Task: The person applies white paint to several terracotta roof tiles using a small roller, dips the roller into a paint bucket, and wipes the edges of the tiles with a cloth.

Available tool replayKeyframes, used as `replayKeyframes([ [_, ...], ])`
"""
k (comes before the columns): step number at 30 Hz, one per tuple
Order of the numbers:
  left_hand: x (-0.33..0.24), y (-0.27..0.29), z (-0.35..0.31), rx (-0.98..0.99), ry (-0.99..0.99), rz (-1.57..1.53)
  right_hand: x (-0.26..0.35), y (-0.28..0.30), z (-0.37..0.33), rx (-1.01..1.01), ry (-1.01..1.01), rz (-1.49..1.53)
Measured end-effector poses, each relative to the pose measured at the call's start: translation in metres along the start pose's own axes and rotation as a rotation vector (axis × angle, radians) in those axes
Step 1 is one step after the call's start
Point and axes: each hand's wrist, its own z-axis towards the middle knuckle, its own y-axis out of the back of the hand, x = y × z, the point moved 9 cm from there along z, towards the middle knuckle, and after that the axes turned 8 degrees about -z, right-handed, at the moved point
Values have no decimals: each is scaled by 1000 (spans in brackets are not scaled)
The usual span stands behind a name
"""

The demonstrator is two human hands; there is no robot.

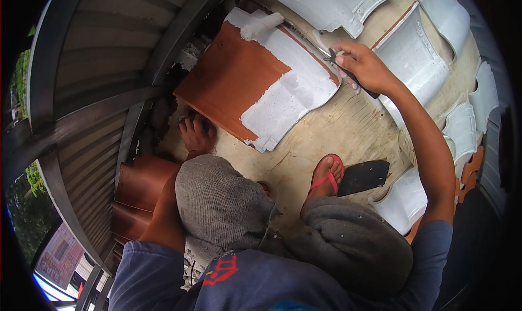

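Right hand (359, 66) closed round roller handle (372, 93), upper right of centre | roller sleeve (263, 26) on curved clay tile (234, 71), upper centre, part white-coated, part bare terracotta | left hand (197, 133) half-curled by tile's lower-left edge, can't tell its hold from here | white tiles (410, 60) crowd upper right, metal frame (92, 114) blocks left

The person whose view I follow from afar wears a dark blue-grey shirt (272, 281), and its left sleeve (147, 270) and right sleeve (436, 251) both finish above the elbow. On the chest I notice an angular red marking (222, 269). The trousers (217, 207) are grey, of ribbed-looking cloth, with small pale specks. A red sandal strap (328, 177) crosses the right foot, making a V.
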Motion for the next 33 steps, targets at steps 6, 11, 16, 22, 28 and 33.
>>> replayKeyframes([
  [6,3,1,2,18,4,-24,-79,12,-85,5,-149,66],
  [11,5,-4,-1,26,-1,-2,-121,22,-150,7,-250,114],
  [16,1,-3,0,19,-21,5,-123,34,-177,14,-303,118],
  [22,-6,1,5,3,-48,32,-104,22,-120,-50,-224,21],
  [28,5,-5,-2,20,-19,9,-45,5,-74,-158,70,-122],
  [33,-2,12,7,30,-2,-28,-69,-16,-110,-157,-58,325],
])
